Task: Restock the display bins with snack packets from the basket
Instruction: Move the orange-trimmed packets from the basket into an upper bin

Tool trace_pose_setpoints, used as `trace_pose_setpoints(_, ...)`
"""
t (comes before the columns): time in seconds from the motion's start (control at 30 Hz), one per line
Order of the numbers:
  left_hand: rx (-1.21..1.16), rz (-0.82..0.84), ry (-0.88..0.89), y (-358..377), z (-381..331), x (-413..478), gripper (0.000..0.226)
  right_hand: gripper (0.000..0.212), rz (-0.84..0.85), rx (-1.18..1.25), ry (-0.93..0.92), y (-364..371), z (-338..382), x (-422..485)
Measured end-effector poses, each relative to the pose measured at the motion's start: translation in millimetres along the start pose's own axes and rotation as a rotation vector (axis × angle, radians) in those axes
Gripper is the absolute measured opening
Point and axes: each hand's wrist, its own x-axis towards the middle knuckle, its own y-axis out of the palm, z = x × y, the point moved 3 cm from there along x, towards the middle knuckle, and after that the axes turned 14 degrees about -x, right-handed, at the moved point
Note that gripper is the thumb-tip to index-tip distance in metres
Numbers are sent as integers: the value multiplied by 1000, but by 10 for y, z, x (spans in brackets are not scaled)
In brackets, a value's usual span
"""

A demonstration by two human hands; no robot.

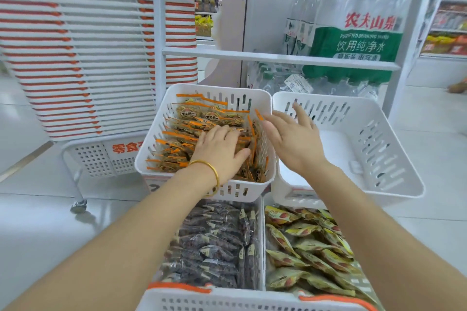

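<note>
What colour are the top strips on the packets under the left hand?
Orange strips on the packets; the head view shows them.

We rested our left hand (222, 151) flat on orange-edged snack packets (192, 121) in the left white bin (217, 89), our right hand (290, 139) spread open above the rim beside the neighbouring bin (336, 151).

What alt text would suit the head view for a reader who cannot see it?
A person's left hand rests on orange-edged snack packets filling a white slotted bin; the right hand is open beside it. The neighbouring white bin looks empty.
</note>
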Motion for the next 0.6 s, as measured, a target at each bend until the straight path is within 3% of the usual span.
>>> trace_pose_setpoints(0.13, -159, -140, 101, -218, -61, -917, 47, 61, -142, 226, -106, -61, 206, -933)
trace_pose_setpoints(0.27, -155, 44, 19, -97, 34, -2121, 50, 49, -95, 321, -292, 176, 675, -1901)
trace_pose_setpoints(0.4, -42, 395, -137, 189, 232, -3083, 42, 53, 385, 412, -344, 937, 1076, -2773)
trace_pose_setpoints(0.47, -30, 493, -207, 287, 315, -3446, 42, 44, 598, 431, -387, 1285, 1230, -3150)
trace_pose_setpoints(0.6, 18, 591, -286, 443, 542, -3922, 41, 39, 820, 445, -423, 1786, 1470, -3620)
